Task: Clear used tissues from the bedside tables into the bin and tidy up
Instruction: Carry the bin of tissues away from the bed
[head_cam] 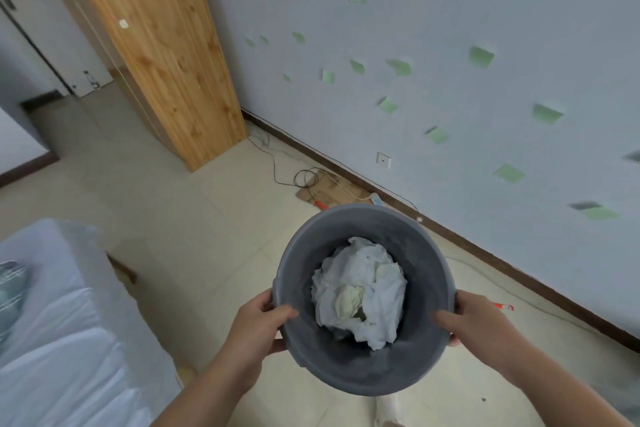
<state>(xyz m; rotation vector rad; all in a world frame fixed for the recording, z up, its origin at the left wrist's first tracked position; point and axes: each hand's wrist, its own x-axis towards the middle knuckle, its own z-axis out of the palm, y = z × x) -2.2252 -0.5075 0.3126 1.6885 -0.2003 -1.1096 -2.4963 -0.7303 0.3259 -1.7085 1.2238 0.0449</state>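
Note:
A round grey bin (349,371) hangs above the tiled floor, held between both hands. Crumpled white and yellowish tissues (360,291) fill its bottom. My left hand (259,322) grips the bin's left rim, thumb inside the rim and fingers outside. My right hand (474,322) grips the right rim the same way. No bedside table is in view.
A bed with white sheets (59,340) fills the lower left. A tall wooden wardrobe (156,45) stands at the back left. Cables, a piece of cardboard (325,192) and a power strip (375,199) lie on the floor by the wall. Green notes dot the wall.

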